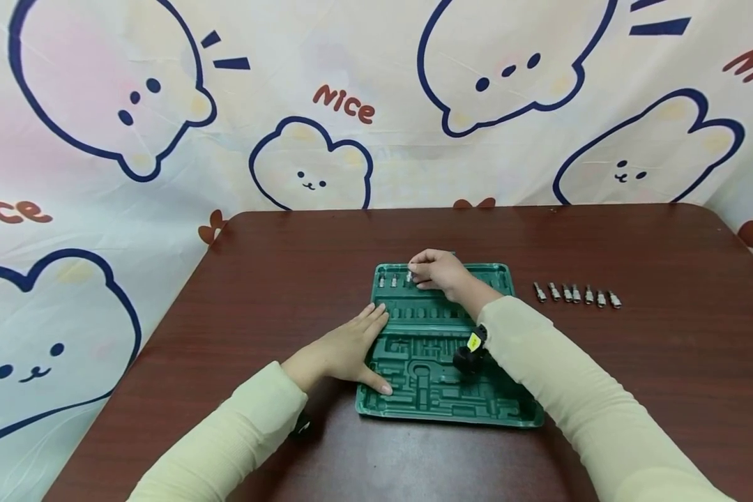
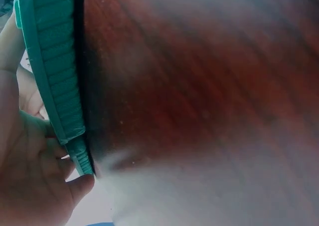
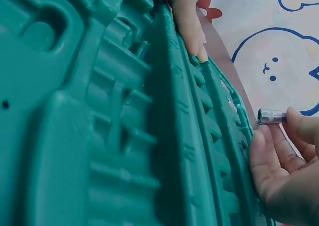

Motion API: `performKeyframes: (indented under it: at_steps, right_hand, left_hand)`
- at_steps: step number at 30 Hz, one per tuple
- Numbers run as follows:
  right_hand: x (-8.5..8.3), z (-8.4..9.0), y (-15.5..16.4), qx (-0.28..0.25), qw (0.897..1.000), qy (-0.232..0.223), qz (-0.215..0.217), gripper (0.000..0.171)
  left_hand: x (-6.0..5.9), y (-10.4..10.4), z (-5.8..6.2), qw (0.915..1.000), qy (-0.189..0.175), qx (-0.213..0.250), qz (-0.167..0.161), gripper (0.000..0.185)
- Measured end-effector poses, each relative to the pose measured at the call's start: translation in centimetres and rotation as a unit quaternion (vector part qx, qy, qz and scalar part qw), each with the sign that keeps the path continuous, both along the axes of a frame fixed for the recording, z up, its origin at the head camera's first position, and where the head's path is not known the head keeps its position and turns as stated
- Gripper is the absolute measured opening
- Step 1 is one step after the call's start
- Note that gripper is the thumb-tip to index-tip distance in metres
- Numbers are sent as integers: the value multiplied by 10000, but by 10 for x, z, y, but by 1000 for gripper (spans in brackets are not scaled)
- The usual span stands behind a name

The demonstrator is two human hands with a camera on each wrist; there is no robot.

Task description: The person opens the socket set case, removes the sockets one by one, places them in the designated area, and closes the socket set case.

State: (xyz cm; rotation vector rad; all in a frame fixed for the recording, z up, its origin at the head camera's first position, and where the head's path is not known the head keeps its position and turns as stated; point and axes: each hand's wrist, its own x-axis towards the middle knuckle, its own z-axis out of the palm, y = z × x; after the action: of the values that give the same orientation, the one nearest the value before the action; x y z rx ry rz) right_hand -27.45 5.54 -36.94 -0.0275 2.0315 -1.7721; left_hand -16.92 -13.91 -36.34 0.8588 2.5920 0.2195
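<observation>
A green molded tool case [image 1: 423,413] lies on the table, its recesses facing up. My right hand [image 1: 440,273] is over its far row and pinches a small metal socket [image 3: 269,116] between thumb and fingers. In the right wrist view the socket shows a hollow, ribbed silver end and a darker, narrower shank. Two similar sockets [image 1: 394,280] sit in the far row, left of that hand. My left hand [image 1: 350,348] rests on the case's left edge with fingers extended and thumb spread toward the near part. The right forearm hides some of the case's right side.
Several small metal sockets [image 1: 576,294] lie in a loose row on the brown table [image 1: 276,279], right of the case. A patterned cloth [image 1: 401,160] hangs behind the table's far edge. A black wrist camera [image 1: 469,357] hangs under my right wrist, above the case.
</observation>
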Motion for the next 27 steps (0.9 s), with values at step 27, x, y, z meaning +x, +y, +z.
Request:
performKeyframes:
  at_steps: [27]
  right_hand:
    - [32, 16, 87, 53, 9990, 347, -289, 37]
  left_hand:
    - [1, 3, 2, 9990, 333, -288, -89, 115]
